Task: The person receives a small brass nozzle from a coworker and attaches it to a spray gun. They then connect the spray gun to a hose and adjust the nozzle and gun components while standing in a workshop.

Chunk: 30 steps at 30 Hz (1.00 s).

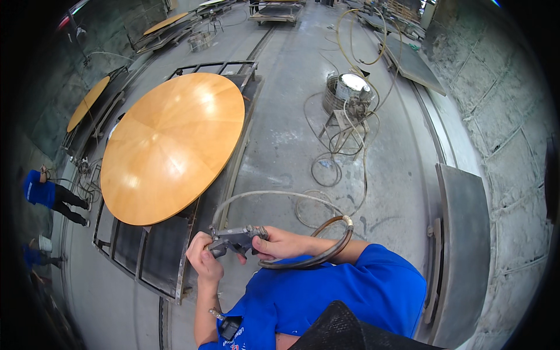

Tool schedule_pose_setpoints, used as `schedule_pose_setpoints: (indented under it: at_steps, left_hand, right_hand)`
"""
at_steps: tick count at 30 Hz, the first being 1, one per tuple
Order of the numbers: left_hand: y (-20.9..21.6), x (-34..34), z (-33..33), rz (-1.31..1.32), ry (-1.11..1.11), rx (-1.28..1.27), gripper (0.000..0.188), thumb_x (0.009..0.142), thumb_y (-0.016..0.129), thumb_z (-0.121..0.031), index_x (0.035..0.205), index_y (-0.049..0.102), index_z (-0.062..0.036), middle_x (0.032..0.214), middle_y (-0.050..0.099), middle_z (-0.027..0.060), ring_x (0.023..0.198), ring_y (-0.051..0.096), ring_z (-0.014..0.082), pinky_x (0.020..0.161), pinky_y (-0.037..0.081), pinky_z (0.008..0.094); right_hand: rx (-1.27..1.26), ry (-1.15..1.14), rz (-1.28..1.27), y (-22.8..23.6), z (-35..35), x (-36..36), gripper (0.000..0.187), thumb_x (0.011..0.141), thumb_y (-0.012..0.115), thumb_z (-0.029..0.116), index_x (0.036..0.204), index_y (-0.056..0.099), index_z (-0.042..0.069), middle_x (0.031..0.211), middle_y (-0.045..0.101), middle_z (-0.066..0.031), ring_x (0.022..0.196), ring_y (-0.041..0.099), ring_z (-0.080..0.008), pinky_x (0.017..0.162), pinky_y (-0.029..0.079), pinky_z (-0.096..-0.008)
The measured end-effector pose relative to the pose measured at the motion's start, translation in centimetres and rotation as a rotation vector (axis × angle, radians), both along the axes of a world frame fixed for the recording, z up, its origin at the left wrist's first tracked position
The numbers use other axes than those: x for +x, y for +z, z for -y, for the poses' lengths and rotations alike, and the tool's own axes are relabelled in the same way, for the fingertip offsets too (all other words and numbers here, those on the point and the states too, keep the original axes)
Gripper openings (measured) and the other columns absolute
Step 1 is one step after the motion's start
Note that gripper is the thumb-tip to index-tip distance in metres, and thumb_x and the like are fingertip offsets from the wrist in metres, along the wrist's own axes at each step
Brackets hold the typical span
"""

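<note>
In front of my chest I hold a grey metal spray gun (238, 235) with both hands. My left hand (204, 258) is closed round its left end, the fingers curled at the metal fitting. My right hand (276, 243) grips the right end, thumb and fingers pressed to it; part of the grip is hidden. A thin grey hose (274, 193) rises from the gun's left side and arcs over to the right. A thicker dark hose (333, 249) loops across my right forearm. Left of the gun lies a large round, glossy orange-brown wooden tabletop (172, 146).
The tabletop rests on a dark metal frame cart (140, 275). Ahead on the right stand a drum (333, 100) and a pump on a stand (357, 108), with hoses coiled on the floor. A dark panel (464, 251) stands right. A person in blue (41, 189) is at far left.
</note>
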<state>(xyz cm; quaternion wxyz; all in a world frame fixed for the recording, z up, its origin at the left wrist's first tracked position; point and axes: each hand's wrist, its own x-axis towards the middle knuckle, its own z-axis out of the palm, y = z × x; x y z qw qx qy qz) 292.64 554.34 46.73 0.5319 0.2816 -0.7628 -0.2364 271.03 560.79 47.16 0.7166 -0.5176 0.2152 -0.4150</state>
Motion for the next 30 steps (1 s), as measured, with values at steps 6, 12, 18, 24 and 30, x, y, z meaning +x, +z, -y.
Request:
schedule_pose_setpoints:
  at_steps: [6, 12, 18, 24, 30]
  left_hand:
    - [0.1, -0.2, -0.8, 0.012, 0.129, 0.188, 0.038, 0.097, 0.037, -0.019, 0.07, 0.049, 0.0048, 0.064, 0.046, 0.014, 0.056, 0.048, 0.0256, 0.054, 0.035, 0.0359]
    - [-0.1, -1.6, -2.0, 0.079, 0.295, 0.343, 0.032, 0.101, 0.041, -0.016, 0.081, 0.057, 0.0034, 0.071, 0.055, 0.0151, 0.065, 0.053, 0.0267, 0.061, 0.043, 0.0395]
    - [-1.5, -0.8, -3.2, -0.494, 0.297, 0.649, 0.038, 0.104, 0.051, -0.032, 0.096, 0.07, 0.0002, 0.085, 0.068, 0.004, 0.08, 0.062, 0.0098, 0.069, 0.051, 0.0284]
    - [-2.1, 0.9, -9.9, -0.654, 0.641, 0.663, 0.036, 0.103, 0.053, -0.028, 0.103, 0.071, 0.0031, 0.091, 0.072, 0.0071, 0.088, 0.066, 0.0125, 0.079, 0.053, 0.0287]
    - [-2.8, 0.6, -16.3, -0.888, 0.632, 0.758, 0.029, 0.101, 0.059, -0.024, 0.11, 0.07, 0.0012, 0.1, 0.071, 0.0061, 0.095, 0.066, 0.0125, 0.08, 0.054, 0.0278]
  right_hand:
    - [0.047, -0.033, 0.012, 0.2, -0.1, 0.3, 0.044, 0.105, 0.047, 0.045, 0.129, 0.057, 0.009, 0.093, 0.063, 0.0035, 0.06, 0.042, -0.0025, 0.051, 0.036, -0.0214]
    - [-0.072, -0.155, -0.299, -0.3, 0.4, -0.3, 0.024, 0.101, 0.057, 0.025, 0.106, 0.072, 0.007, 0.073, 0.06, 0.005, 0.064, 0.048, -0.0017, 0.053, 0.038, -0.0226]
    - [0.017, -0.13, -0.296, -3.8, 1.2, -2.7, 0.06, 0.102, 0.043, 0.057, 0.124, 0.054, 0.003, 0.094, 0.065, -0.0113, 0.049, 0.041, -0.0056, 0.042, 0.031, -0.0208]
    - [0.165, 0.211, -0.307, -3.6, 1.1, -2.2, 0.062, 0.101, 0.041, 0.062, 0.12, 0.054, 0.005, 0.088, 0.061, -0.0114, 0.047, 0.041, -0.0078, 0.043, 0.032, -0.021]
    - [0.089, 0.384, -0.401, -1.8, 0.3, 1.2, 0.052, 0.105, 0.045, 0.048, 0.117, 0.06, 0.0, 0.081, 0.063, -0.0058, 0.049, 0.042, -0.005, 0.043, 0.031, -0.0215]
